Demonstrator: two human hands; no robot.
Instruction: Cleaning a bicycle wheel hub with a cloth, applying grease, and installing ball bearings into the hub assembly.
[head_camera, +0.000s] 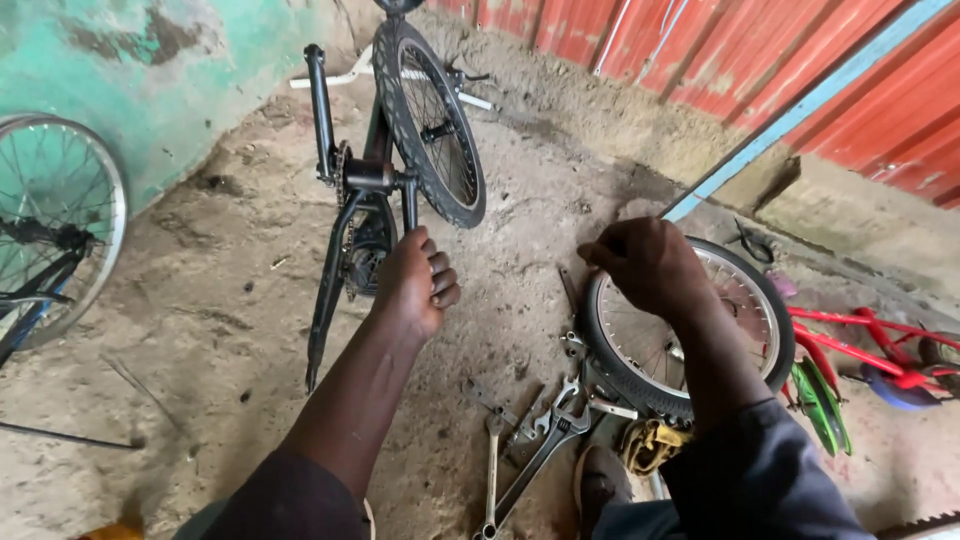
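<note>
A black bicycle stands upside down on the dirt floor, its front wheel and crank arm sticking up. My left hand is closed on the lower crank arm by the chainring. My right hand rests on the tyre of a small spoked wheel that stands upright beside the bicycle. Its fingers curl over the top of the tyre.
Several spanners and pliers lie on the ground by my shoe. A small red bicycle with green parts lies at the right. Another spoked wheel leans at the left. A red corrugated wall runs behind.
</note>
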